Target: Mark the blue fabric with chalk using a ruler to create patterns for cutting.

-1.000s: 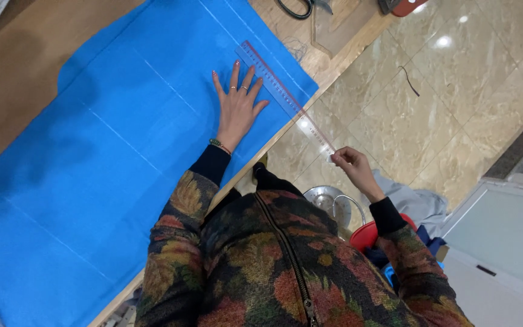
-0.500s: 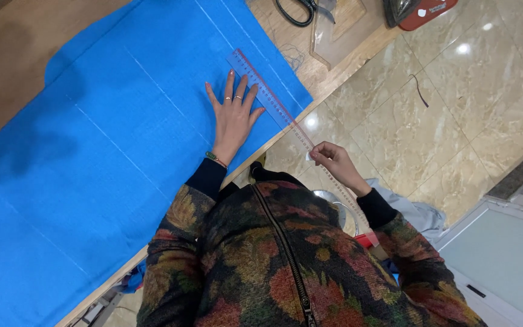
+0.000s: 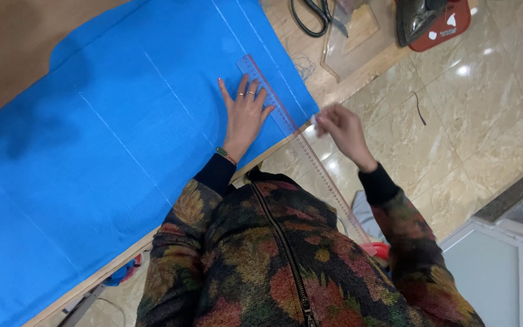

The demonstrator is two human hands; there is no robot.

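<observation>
Left hand: the left hand (image 3: 244, 115) lies flat and spread on the blue cloth (image 3: 110, 139), palm down, its fingertips touching the edge of the clear ruler (image 3: 276, 112). It grips nothing; it only presses.
Right hand: the right hand (image 3: 341, 130) is off the worktop edge, fingers pinched together near the ruler's overhanging length. It is blurred, so whether it has hold of a small thing such as chalk cannot be told.
Ruler: long and see-through with red markings, it lies slantwise over the right-hand part of the cloth and runs well out past the worktop (image 3: 364, 72) edge toward the person's body.
Cloth: spread flat over most of the worktop, with thin pale lines drawn across it.
Nearby: black scissors (image 3: 316, 15) and a clear curved template (image 3: 349, 39) lie on the bare wood beyond the cloth; an iron on a red rest (image 3: 431, 21) sits at the corner.
Risk: much of the ruler hangs unsupported, so a knock from the right hand would likely pivot it off its line. The cloth looks loose on the wood, and uneven pressure from the flat hand could drag it and skew any marking.
</observation>
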